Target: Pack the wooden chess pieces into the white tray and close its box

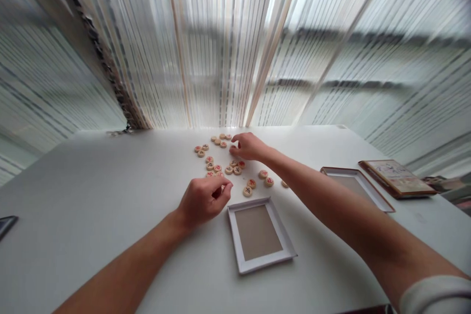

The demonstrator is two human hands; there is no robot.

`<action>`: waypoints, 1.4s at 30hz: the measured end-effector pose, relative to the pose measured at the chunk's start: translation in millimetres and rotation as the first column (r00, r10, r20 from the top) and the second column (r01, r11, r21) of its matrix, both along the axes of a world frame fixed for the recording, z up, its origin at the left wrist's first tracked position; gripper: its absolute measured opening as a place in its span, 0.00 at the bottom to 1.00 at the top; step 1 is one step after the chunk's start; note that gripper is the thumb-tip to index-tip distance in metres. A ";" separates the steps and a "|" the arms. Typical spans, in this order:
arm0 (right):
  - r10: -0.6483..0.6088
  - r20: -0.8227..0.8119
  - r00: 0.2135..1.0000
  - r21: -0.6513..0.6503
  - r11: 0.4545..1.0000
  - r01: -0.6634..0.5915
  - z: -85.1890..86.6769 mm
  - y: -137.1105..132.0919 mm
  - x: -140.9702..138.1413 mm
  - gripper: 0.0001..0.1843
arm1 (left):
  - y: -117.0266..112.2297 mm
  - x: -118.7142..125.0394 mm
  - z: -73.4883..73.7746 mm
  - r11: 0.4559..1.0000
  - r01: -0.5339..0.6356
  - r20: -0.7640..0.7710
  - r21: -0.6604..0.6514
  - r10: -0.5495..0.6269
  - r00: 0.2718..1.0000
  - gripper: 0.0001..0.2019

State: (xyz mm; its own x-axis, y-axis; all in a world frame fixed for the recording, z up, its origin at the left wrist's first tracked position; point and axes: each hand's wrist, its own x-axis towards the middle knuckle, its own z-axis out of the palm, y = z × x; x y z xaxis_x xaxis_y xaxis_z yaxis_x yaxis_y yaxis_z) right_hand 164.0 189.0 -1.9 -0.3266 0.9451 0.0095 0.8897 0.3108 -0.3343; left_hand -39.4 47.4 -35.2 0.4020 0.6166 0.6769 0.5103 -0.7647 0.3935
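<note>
Several round wooden xiangqi pieces [237, 170] with red or black characters lie in loose clusters on the white table. My right hand [249, 147] reaches to the far side of them, its thumb and index finger curled around one piece [232, 148]. Nearer to me, my left hand [206, 198] is closed in a pinch beside the middle cluster; whatever lies between its fingertips is hidden. Just right of that hand, a shallow white-rimmed box tray [289, 240] with a grey-brown bottom rests on the table.
On the right are a second shallow box part [382, 197] with a brown edge, partly behind my right forearm, and a flat box [399, 176] with a printed top. A dark-edged device [7, 224] lies at the far left. Striped sheer curtains [221, 59] hang behind the table.
</note>
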 end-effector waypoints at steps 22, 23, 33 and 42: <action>-0.223 -0.902 0.369 -0.282 0.952 -0.115 -10.5 -152.7 64.5 0.27 | -53.3 23.5 16.3 0.897 0.441 -0.404 0.028 -0.394 0.826 0.17; -0.240 -0.912 0.334 -0.300 0.943 -0.141 -11.8 -154.1 63.5 0.26 | -53.6 24.2 16.1 0.894 0.447 -0.451 0.009 -0.396 0.800 0.16; -0.420 -0.897 0.137 -0.441 0.828 -0.347 -12.1 -172.3 57.9 0.21 | -49.9 23.1 25.4 0.913 0.376 0.031 -0.161 -0.376 0.926 0.03; -0.425 -0.901 0.082 -0.421 0.816 -0.396 -8.4 -193.2 39.1 0.17 | -47.6 27.8 26.3 0.762 0.403 0.501 -0.507 -0.121 0.857 0.12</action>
State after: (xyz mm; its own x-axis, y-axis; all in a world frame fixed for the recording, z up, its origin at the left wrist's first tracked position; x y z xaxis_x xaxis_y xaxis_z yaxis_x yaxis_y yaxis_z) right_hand 203.2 -4.2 -10.2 -0.3922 0.9139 -0.1043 -0.3558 -0.2553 -0.8990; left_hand -11.6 -0.2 -8.9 0.3764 0.8520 0.3639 0.0032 -0.3940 0.9191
